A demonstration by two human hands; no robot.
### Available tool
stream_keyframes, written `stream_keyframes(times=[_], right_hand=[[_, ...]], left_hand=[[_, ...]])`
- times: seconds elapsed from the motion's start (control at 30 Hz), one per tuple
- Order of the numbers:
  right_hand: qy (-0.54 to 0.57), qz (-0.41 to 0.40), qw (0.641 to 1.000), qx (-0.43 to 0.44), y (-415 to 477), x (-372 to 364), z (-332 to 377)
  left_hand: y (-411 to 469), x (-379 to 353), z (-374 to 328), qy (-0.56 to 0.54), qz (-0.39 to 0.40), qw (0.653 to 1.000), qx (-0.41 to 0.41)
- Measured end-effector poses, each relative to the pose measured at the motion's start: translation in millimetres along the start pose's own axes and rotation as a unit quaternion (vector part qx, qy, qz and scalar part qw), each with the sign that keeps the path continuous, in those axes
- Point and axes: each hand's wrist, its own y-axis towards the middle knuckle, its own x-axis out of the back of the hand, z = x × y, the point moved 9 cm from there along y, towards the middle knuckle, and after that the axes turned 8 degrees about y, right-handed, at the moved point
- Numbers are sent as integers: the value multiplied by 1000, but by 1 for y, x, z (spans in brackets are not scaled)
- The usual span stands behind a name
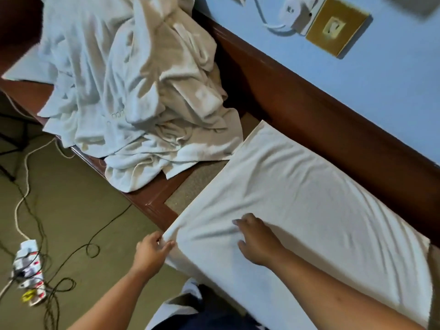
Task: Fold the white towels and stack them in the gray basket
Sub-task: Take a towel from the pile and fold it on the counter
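A white towel [297,198] lies spread flat on the brown-framed table [152,201], folded lengthwise, its near end hanging over the front edge. My left hand [152,252] pinches the towel's near left corner at the table edge. My right hand [256,236] rests on top of the towel with fingers spread, pressing it down. A heap of crumpled white towels [133,86] sits on the far left part of the table. No gray basket is in view.
A dark wooden rail [297,96] runs along the blue wall [357,79] behind the table, with a brass socket plate [335,26] and a white plug. On the floor at left lie a power strip [29,272] and tangled cables [71,246].
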Motion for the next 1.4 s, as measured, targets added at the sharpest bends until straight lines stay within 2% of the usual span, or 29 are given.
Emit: stream_keyframes(times=[0.17, 0.33, 0.43, 0.57, 0.67, 0.8, 0.93, 1.03, 1.17, 1.27, 1.4], right_hand=[[-126, -1, 985, 117, 85, 32, 70], [-259, 42, 943, 203, 136, 51, 94], [-323, 44, 928, 179, 149, 79, 73], [-400, 10, 906, 136, 143, 123, 34], [-431, -16, 893, 130, 128, 141, 15], [-442, -34, 877, 184, 102, 124, 1], [-357, 51, 901, 242, 88, 70, 32], [-332, 62, 899, 280, 76, 45, 59], [-312, 7, 919, 240, 76, 75, 39], [-356, -57, 911, 198, 79, 118, 1], [-411, -124, 897, 106, 71, 177, -54]], left_hand=[[3, 14, -41, 74, -55, 993, -72], [9, 15, -72, 124, -30, 986, -109], [10, 8, -83, 170, 2, 975, -141], [-5, -14, -83, 201, 105, 958, -175], [-32, -26, -81, 207, 124, 949, -202], [-66, -39, -87, 171, 64, 956, -229], [-77, -34, -86, 129, -26, 964, -232], [-82, -27, -92, 98, -79, 961, -247], [-94, -23, -91, 87, -96, 959, -254], [-106, -26, -92, 112, -85, 952, -271], [-125, -58, -105, 137, 32, 952, -271]])
